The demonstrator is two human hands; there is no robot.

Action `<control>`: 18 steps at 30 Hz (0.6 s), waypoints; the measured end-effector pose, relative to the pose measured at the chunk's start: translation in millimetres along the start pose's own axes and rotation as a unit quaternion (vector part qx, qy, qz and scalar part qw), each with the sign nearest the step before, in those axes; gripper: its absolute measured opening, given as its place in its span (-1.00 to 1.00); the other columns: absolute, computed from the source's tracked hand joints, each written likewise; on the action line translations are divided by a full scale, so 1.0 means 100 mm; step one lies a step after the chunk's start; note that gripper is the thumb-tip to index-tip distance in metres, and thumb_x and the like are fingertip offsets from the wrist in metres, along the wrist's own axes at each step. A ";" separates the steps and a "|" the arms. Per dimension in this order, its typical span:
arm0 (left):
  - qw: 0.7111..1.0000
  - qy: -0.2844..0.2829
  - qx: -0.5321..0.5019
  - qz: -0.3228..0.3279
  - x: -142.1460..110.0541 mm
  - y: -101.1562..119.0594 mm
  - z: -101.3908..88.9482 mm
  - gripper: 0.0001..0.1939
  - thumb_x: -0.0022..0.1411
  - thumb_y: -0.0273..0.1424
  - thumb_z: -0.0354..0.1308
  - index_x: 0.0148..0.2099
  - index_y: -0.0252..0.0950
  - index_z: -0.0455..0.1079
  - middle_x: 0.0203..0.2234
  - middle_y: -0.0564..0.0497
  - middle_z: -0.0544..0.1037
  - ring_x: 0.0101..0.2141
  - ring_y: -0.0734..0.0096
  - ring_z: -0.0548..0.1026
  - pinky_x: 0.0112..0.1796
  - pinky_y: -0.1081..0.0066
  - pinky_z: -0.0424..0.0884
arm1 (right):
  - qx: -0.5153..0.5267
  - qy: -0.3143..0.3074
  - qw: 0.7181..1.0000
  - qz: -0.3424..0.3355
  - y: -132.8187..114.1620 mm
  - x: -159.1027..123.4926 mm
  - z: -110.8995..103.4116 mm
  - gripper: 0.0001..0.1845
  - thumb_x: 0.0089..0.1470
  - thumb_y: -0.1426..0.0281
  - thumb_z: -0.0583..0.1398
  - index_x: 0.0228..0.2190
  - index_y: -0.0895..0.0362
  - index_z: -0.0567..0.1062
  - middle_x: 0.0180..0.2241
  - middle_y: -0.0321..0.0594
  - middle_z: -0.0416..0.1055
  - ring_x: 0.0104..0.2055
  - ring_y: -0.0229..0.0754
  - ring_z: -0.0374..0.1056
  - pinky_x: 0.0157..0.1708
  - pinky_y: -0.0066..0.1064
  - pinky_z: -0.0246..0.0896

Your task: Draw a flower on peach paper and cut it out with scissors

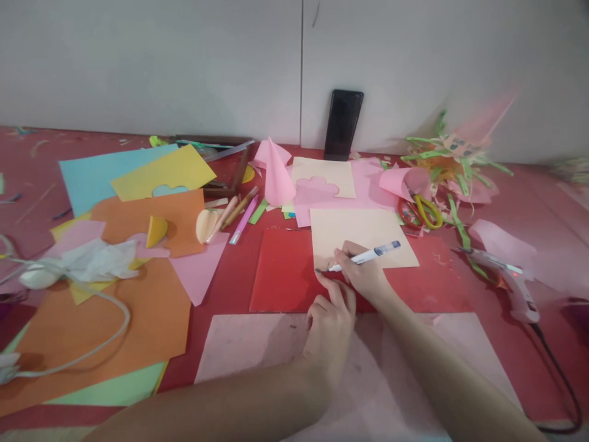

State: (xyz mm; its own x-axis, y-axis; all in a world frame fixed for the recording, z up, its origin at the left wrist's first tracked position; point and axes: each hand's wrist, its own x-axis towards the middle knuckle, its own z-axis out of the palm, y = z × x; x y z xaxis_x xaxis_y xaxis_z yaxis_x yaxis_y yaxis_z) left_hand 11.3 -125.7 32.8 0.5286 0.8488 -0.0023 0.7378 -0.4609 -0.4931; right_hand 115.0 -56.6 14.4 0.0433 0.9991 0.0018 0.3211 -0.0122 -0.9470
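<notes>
My right hand [363,273] is closed around a white marker [368,255] with a blue band, its tip touching the lower left corner of a cream paper sheet [363,233]. That sheet lies partly on a red sheet [285,276]. My left hand [329,325] rests just below the marker tip, fingers curled, one finger pressing the cream sheet's lower left corner. Both forearms cross a pale pink sheet [248,350] at the table's front.
Orange [138,319], blue, yellow and pink sheets cover the left side with a white cord [115,307]. A pink paper cone [276,175], pencils, red-and-yellow scissors [421,212], green strips, a black phone [343,124] against the wall and a glue gun [515,285] at right.
</notes>
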 end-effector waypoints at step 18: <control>0.999 -0.018 -0.030 -0.002 0.03 -0.02 -0.03 -0.67 0.18 -0.52 -0.10 -0.01 -0.44 0.27 -0.08 -0.41 0.40 -0.65 0.55 0.36 -0.67 0.51 0.26 | -0.023 0.019 1.000 -0.006 -0.02 -0.01 0.01 -0.65 0.02 0.30 0.04 -0.70 0.09 0.08 -0.77 -0.46 0.01 -0.69 -0.39 -0.05 -0.66 -0.51 -0.12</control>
State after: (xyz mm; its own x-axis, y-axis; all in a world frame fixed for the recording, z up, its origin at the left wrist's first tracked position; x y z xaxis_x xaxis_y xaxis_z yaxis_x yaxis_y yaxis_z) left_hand 12.5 -123.0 37.0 0.5112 0.8588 -0.0324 0.7643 -0.4716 -0.4399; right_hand 113.0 -57.0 16.1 0.0750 0.9968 0.0259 0.3650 -0.0032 -0.9310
